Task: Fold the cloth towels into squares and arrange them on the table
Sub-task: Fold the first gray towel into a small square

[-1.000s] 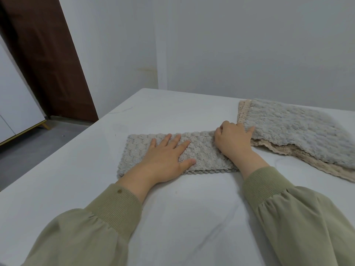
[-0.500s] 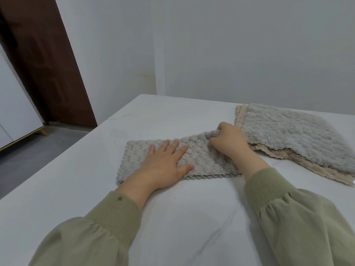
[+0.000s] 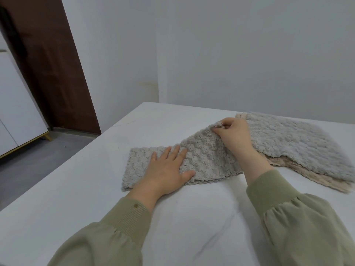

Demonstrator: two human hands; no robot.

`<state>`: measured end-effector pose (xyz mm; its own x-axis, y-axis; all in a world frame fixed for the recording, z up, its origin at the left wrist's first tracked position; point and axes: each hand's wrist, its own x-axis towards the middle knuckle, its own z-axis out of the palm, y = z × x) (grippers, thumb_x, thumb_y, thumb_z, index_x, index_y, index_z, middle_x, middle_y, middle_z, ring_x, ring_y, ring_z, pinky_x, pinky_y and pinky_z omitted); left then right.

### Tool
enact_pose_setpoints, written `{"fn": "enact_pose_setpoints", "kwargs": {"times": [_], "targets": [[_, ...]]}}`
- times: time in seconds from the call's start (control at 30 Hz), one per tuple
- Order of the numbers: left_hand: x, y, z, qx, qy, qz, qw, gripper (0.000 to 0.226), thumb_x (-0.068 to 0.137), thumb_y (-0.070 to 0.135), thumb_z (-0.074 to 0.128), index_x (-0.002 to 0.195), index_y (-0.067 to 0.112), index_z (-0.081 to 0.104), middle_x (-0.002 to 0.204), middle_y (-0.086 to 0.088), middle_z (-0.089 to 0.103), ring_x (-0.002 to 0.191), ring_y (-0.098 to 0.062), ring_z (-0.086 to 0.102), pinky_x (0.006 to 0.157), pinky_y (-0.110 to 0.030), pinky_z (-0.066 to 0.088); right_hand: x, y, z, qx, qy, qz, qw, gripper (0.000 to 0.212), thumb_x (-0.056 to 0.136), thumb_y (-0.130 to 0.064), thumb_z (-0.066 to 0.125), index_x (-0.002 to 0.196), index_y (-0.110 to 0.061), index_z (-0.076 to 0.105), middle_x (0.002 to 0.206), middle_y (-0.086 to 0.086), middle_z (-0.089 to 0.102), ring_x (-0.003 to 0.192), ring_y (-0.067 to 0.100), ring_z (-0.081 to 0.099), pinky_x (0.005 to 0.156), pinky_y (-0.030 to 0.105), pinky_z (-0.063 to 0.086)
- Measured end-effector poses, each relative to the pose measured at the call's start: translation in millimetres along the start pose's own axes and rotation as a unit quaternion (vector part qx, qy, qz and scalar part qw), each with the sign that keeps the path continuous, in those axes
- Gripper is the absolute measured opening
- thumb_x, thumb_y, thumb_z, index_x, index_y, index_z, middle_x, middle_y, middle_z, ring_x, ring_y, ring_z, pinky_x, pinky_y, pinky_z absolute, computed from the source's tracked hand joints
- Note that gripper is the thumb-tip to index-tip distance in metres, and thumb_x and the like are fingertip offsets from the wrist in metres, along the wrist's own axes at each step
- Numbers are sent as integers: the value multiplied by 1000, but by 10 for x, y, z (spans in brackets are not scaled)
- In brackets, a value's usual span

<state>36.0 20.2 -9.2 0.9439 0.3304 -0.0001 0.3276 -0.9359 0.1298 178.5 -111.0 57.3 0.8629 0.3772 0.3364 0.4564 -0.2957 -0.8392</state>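
Observation:
A grey-beige textured towel [image 3: 207,160], folded into a long strip, lies across the white table [image 3: 76,198]. My left hand [image 3: 167,173] rests flat on its left half with fingers spread. My right hand [image 3: 234,135] pinches the strip's right end and holds it lifted off the table. Behind my right hand lie two more towels stacked flat: a light grey fluffy towel [image 3: 299,144] on top of a beige towel [image 3: 311,179] whose edge shows along the front.
The table's left edge drops to a grey floor [image 3: 38,162]. A dark brown door [image 3: 50,70] and a white cabinet [image 3: 17,104] stand at the left. A white wall runs behind the table.
My right hand closed on the strip's right end and raised it off the table, moving slightly leftward. My left hand stayed pressed on the left half.

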Motion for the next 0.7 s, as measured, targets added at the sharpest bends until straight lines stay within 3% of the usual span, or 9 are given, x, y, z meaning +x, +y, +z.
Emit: {"fn": "enact_pose_setpoints", "kwargs": {"times": [0.07,0.13,0.2,0.33,0.43,0.53,0.6,0.7], "targets": [[-17,30,-6,-52,39,-19,998,85,88,67,33,150,27,-10,159,8,-7,146,-13,-5,117,-49,-1,-18,-61,26,-49,7,-67,997,14,82,-7,67,72,-16,63,68,-1,61,65,13,53,57,24,39],[-16,61,-54,-185,105,-43,976,86,88,60,46,150,26,-2,159,8,2,146,-12,-1,118,-48,5,-51,-169,21,-56,-19,-119,991,18,83,-1,63,76,-18,64,71,-8,61,66,1,54,59,15,38],[-8,84,-158,-348,165,-45,922,76,91,47,53,150,31,8,158,9,7,145,-8,0,118,-43,10,-106,-297,-19,-47,-64,-153,985,22,82,4,61,77,-17,65,70,-13,61,65,-5,56,60,9,40],[-21,84,-357,-503,228,41,833,59,90,22,61,135,48,34,143,17,40,141,-1,19,113,-33,28,-187,-501,-106,-19,-128,-190,973,24,81,2,65,74,-20,67,75,-8,68,75,8,65,69,21,50],[-78,71,-467,-498,231,54,834,47,84,14,68,115,46,54,122,12,57,116,6,47,91,-12,40,-236,-593,-134,-18,-177,-198,964,17,81,2,67,77,-15,69,71,-7,67,64,0,61,64,13,46],[-107,86,-526,-466,253,27,848,20,79,13,72,77,33,68,86,9,67,82,-1,58,73,-18,43,-282,-644,-127,-19,-187,-194,963,11,81,-2,68,81,-13,70,71,-11,66,63,-5,60,62,7,41],[-112,87,-526,-469,270,-6,841,14,78,15,72,67,23,67,68,6,64,66,-6,55,64,-25,45,-276,-654,-122,-47,-183,-165,968,8,82,-18,71,89,-19,69,77,-12,66,69,0,61,64,15,43],[-108,54,-508,-450,315,-39,835,16,78,18,71,65,15,63,60,2,57,58,-9,48,58,-28,41,-236,-645,-199,-169,-249,-76,950,44,75,-51,71,110,-29,57,92,-13,60,81,4,56,66,22,43]]}}
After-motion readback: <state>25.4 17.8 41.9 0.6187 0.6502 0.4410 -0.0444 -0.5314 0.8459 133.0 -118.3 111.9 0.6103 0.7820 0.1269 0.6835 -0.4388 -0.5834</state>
